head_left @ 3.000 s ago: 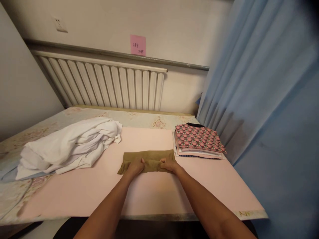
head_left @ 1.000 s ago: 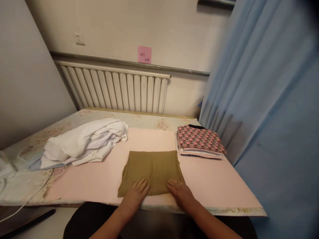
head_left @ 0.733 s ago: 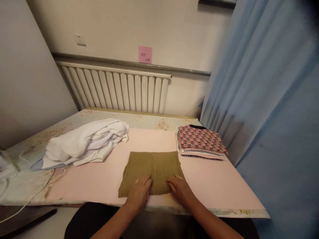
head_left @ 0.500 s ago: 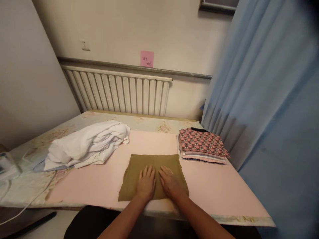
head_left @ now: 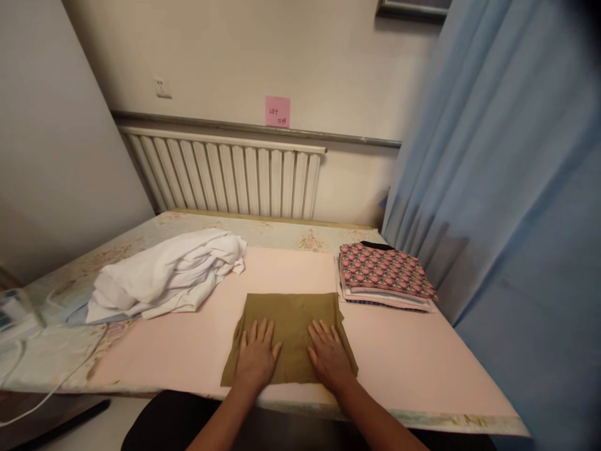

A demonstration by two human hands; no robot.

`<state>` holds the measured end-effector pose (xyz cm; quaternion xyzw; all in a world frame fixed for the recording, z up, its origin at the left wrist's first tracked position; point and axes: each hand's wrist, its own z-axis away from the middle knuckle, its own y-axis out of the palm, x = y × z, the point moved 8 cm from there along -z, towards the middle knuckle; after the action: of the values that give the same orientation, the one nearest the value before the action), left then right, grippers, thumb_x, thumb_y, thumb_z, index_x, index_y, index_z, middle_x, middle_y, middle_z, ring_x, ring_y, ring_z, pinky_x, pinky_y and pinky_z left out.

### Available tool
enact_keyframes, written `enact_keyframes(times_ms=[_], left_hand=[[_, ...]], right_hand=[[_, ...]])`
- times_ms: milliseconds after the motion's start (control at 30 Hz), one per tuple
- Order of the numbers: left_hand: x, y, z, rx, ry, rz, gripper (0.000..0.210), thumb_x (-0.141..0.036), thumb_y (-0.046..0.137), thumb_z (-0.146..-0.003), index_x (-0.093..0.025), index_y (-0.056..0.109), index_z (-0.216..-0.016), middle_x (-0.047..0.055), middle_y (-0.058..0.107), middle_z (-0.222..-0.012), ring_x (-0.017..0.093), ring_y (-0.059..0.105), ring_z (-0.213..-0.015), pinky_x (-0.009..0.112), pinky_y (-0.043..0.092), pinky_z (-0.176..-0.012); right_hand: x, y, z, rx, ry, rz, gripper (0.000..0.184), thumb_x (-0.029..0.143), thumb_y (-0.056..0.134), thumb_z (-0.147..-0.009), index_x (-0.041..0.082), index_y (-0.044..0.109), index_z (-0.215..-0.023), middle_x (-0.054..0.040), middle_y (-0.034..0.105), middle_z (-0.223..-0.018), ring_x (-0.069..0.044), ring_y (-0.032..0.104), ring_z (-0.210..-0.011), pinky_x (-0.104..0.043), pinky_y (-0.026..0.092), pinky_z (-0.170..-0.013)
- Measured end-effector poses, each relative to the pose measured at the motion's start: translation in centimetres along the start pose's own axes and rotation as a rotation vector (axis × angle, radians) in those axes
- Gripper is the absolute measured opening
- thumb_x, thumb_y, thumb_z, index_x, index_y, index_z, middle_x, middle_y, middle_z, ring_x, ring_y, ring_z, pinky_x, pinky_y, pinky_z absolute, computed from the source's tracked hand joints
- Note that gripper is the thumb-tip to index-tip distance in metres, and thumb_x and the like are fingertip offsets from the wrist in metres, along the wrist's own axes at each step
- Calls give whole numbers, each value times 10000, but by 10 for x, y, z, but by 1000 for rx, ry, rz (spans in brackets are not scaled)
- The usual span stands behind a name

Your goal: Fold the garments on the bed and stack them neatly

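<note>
Cloth [head_left: 293, 310], olive-brown and squared off, is lying flat by the near edge of the table [head_left: 436, 418], its longer side seeming to run along that edge. It is sitting directly beneath both hands and reaching past the fingertips toward the radiator [head_left: 235, 178]. From where I'm standing, the left hand [head_left: 257, 358] is resting on its left part, the right hand [head_left: 329, 356] on its right, neither being nearer. Both are lying palm-down, fingers extended, gripping nothing. The fabric is looking thin and matte, its side edges slightly uneven. Underneath, a smooth pink sheet [head_left: 422, 363] is covering part of a floral cover [head_left: 263, 228]. Toward the table's right edge, a folded stack [head_left: 385, 272] is showing a reddish repeating print; toward the left, white fabric [head_left: 162, 269] is slumping in rounded folds. Beyond, a blue curtain [head_left: 498, 175] is hanging in pleats.
</note>
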<state>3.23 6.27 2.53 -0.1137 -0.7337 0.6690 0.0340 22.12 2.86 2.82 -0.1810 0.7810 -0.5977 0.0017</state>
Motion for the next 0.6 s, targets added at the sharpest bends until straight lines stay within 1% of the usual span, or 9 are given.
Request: enact_keyframes(times_ms=[133,267,367,600], left_hand=[[26,0,0,-14,-59,-14,622,-497,320,-934,-175,376,-1463,111,339,-1547,324,212,-1448,565,182,-1140],[49,0,2,-54,-149,-19,603,-487,272,-950,-191,365,-1467,94,304,-1566,309,188,-1455,556,192,-1132],[55,2,2,-74,-166,-21,598,-474,279,-950,-185,364,-1467,81,305,-1567,302,196,-1451,538,195,-1137],[54,0,3,-87,-162,-28,574,-448,292,-947,-192,398,-1450,77,325,-1559,297,239,-1435,527,209,-1132]], right_hand=[[-1,0,1,-8,0,-2,503,304,458,-931,211,433,-1425,-64,388,-1511,-247,293,-1420,-487,235,-1158],[-1,-1,2,-11,3,-17,501,298,457,-929,204,441,-1421,-64,381,-1514,-249,291,-1421,-488,237,-1159],[-1,-1,2,-5,11,-24,499,299,463,-926,202,447,-1416,-58,379,-1515,-250,294,-1419,-491,239,-1160],[-2,1,3,-36,12,-24,478,306,452,-935,207,468,-1403,-57,413,-1495,-251,315,-1410,-486,253,-1154]])
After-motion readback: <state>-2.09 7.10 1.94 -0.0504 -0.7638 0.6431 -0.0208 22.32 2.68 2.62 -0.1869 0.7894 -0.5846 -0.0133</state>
